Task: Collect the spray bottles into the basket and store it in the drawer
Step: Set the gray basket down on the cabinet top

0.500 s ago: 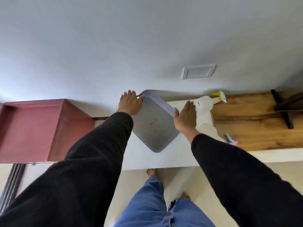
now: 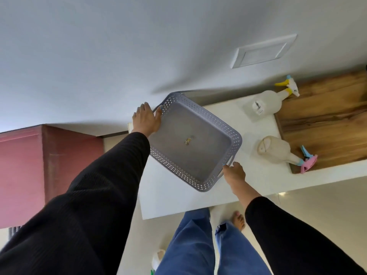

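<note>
A grey perforated basket (image 2: 210,120) is over the white counter (image 2: 172,197), turned diagonally, with only a small scrap inside. My left hand (image 2: 146,120) grips its far-left rim. My right hand (image 2: 233,172) holds the near-right end by the handle slot. Two translucent spray bottles lie on their sides to the right. One has a yellow trigger (image 2: 272,101), by the wall. The other has a pink and blue trigger (image 2: 282,150), nearer to me.
A wooden board (image 2: 325,124) covers the counter's right part, under the bottle nozzles. A red cabinet (image 2: 49,165) stands at the left. A white wall plate (image 2: 262,50) sits above the counter. My legs and bare feet are below the counter's front edge.
The basket has come toward me and now sits lower and flatter over the counter. My right hand shifted from its far-right rim to the near-right handle. Both bottles now show fully.
</note>
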